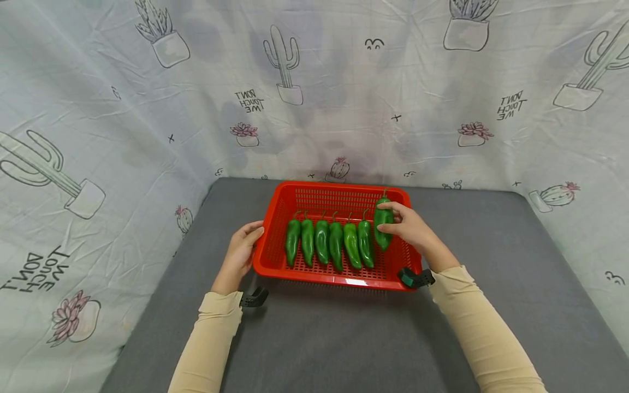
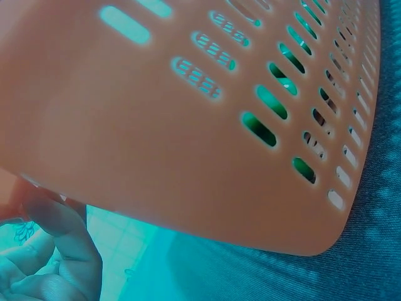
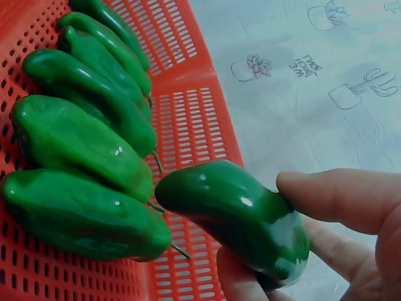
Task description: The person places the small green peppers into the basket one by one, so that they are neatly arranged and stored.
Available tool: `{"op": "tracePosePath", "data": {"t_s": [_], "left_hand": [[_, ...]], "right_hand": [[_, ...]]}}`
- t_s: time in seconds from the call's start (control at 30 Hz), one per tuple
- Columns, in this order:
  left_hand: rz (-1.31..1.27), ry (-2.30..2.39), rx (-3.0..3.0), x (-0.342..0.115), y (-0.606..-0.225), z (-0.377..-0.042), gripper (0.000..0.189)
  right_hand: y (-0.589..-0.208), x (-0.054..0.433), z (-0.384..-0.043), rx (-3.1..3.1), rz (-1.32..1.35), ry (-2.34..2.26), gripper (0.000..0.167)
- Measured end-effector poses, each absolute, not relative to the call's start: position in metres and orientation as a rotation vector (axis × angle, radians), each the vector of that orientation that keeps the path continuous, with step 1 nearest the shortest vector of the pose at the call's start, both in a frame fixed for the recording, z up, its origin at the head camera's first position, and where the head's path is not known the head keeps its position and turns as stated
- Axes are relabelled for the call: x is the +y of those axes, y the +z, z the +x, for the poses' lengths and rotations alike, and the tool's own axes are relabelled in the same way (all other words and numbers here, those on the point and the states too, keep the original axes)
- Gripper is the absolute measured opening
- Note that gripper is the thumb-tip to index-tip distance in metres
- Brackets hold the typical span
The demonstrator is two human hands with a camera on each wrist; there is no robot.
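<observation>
A red perforated plastic basket [image 1: 339, 281] holds a row of several green peppers [image 1: 321, 240], lying side by side with stems pointing to the back. My right hand [image 1: 410, 226] pinches one more green pepper [image 1: 383, 224] between thumb and fingers, over the right end of the basket. In the right wrist view this pepper [image 3: 232, 207] is glossy and slightly bent, held beside the row. My left hand [image 1: 242, 248] grips the basket's left rim, thumb on top. The left wrist view shows the basket's slotted wall [image 2: 188, 150] close up, with the fingers [image 2: 69, 232] at its edge.
The basket rests near the back of a grey table [image 1: 324, 338]. Behind and beside it hangs a white cloth [image 1: 339, 82] printed with cacti. Black wrist straps with cameras [image 1: 415, 277] sit at both cuffs, the right one close over the basket's front right corner.
</observation>
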State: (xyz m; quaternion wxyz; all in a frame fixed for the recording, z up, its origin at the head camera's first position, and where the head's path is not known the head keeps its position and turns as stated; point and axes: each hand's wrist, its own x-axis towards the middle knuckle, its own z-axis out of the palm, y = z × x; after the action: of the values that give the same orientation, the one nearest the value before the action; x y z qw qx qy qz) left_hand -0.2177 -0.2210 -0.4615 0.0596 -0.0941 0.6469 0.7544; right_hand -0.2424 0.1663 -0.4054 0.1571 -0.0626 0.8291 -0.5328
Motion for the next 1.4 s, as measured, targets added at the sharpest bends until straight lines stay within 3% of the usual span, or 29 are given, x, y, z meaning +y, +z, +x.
{"op": "tracePosePath", "data": {"t_s": [1.4], "left_hand": [[-0.284, 2.320, 1.928, -0.221, -0.462, -0.219, 0.039]], "right_hand": [[-0.422, 0.139, -0.261, 2.562, -0.223, -0.784, 0.054]]}}
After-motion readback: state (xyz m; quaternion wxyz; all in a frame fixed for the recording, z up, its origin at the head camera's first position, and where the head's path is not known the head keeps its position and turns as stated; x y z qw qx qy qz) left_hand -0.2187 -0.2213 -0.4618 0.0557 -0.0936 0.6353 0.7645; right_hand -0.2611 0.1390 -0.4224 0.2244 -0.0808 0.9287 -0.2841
